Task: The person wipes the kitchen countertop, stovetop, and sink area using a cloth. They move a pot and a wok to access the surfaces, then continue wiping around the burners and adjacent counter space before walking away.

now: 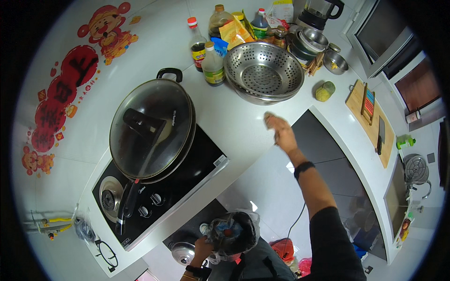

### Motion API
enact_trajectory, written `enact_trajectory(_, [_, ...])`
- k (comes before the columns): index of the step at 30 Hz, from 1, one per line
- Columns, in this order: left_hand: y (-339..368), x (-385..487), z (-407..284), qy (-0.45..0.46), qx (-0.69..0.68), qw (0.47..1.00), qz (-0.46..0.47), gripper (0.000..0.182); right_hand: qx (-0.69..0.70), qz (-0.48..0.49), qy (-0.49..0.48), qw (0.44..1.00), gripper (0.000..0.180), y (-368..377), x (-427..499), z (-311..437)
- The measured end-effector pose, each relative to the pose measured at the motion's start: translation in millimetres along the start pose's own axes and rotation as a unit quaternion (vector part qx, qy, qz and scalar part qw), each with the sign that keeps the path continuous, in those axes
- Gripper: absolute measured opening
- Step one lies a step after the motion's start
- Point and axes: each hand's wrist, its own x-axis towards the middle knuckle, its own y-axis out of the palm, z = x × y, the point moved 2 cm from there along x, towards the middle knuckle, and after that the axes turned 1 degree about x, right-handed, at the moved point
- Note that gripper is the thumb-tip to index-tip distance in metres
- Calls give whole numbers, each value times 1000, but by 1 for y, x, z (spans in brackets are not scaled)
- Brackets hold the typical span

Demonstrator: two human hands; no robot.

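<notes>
My right hand (280,132) is over the front edge of the white countertop (242,140), just below a perforated stainless steel colander (263,73) that rests in another metal bowl. Its fingers are blurred; a small brownish shape shows at the fingertips, and whether it is a held thing cannot be told. Low in front of me, my left hand (203,248) grips the rim of a bin (242,242) lined with a clear plastic bag, with some waste inside. A lidded wok (151,130) stands on the black gas hob (197,154), left of my right hand.
Sauce bottles (213,66) stand behind the colander. A green-yellow fruit or vegetable (325,91) lies to its right. Further right, a cleaver (381,135) rests on a wooden cutting board (372,119). A metal pot with a lid (183,253) is beside the bin. Red bags (283,250) lie on the floor.
</notes>
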Motion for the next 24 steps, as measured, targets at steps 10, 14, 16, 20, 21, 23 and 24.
enact_trajectory(10, [22, 32, -34, 52, 1, 996, 67, 48, 46, -173, 95, 979, 39, 32, 1, -2])
enact_trajectory(14, [35, 58, -35, 12, -37, 992, 119, 35, 181, -114, 45, 976, 32, 40, -43, 71])
enact_trajectory(16, [41, 77, -45, -33, -52, 984, 168, 29, 397, -115, 22, 910, 45, 32, -67, 95])
enact_trajectory(20, [40, 93, -83, 43, 57, 981, 180, 21, 468, 76, 327, 817, 34, -8, -146, 114])
enact_trajectory(21, [41, 96, -96, 58, 84, 976, 194, 19, 536, 7, 397, 745, 32, -26, -169, 115])
enact_trajectory(23, [44, 99, -118, 81, 138, 962, 219, 16, 676, -169, 454, 556, 26, -71, -217, 112])
enact_trajectory(24, [50, 102, -132, 111, 124, 960, 227, 16, 710, -239, 504, 430, 25, -103, -257, 115])
